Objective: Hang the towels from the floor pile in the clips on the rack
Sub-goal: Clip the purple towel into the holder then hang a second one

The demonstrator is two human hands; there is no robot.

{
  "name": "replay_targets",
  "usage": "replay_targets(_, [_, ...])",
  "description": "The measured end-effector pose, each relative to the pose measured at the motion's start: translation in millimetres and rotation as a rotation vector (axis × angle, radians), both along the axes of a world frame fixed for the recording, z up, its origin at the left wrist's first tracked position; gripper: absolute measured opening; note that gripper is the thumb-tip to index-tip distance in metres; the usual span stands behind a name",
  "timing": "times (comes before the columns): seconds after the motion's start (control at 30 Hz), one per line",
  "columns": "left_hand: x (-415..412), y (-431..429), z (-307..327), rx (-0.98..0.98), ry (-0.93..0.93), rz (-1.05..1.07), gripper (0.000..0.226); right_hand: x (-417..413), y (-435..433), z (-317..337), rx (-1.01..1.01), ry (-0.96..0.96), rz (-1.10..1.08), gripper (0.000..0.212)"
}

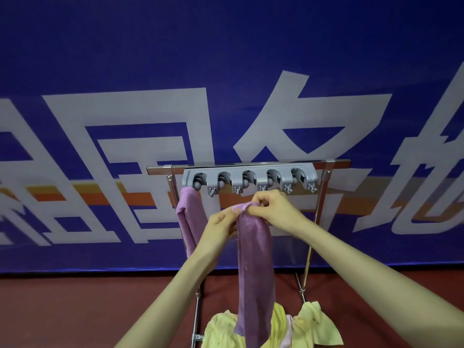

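Even, fairly bright light with soft, faint shadows; small glints on the chrome rack bar (158, 169); wide-angle bowing curves the blue banner (226, 46) above that bar; lettering left of it looks smeared.

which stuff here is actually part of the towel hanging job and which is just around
In the job: held purple towel, pinched by left hand and right hand; hung purple towel; grey clip strip; rack; towel pile.
Just around: blue banner; red floor.
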State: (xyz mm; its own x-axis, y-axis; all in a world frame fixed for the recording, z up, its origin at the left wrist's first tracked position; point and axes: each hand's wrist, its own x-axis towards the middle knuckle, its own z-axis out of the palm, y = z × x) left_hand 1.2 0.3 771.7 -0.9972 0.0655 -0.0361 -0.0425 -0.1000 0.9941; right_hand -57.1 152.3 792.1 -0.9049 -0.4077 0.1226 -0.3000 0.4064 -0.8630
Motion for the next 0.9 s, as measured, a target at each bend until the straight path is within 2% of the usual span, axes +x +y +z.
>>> replay_targets(0.1, [1.8,-3.5,-0.9,0.029,-0.013,-0.023,0.031,-0.1,-1.9,-3.0,0.018,0.023,-0.014,0.026])
replay_targets(0.2, [2.6,-8.4,-2.7,-0.022,0.018,-0.010,0.034,2.0,-3.9,-2.0,0.015,0.023,-0.002,0.025])
replay_targets(0.33, [3.8,-13.9,-2.9,-0.106,0.052,0.036,0.024,3.2,-0.1,1.5,0.041,-0.021,0.080,0.024])
replay_targets(0.5, [5.8,-20.7,2.0,-0.118,0.064,0.122,0.020,-0.4,12.2,-4.4,0.247,0.037,0.115,0.031])
replay_targets(0.73, [0.6,-45.9,3.5,-0.256,0.081,0.201,0.021,-6.9,35.1,-26.6,0.354,-0.078,0.134,0.027])
replay_targets(0.8, [-0.9,-51.5,2.1,-0.301,0.083,0.202,0.022,-8.1,38.1,-28.3,0.339,-0.088,0.118,0.024])
replay_targets(0.9, [-2.8,-58.1,-0.4,-0.369,0.081,0.203,0.025,-11.0,40.5,-29.0,0.193,-0.135,0.056,0.021])
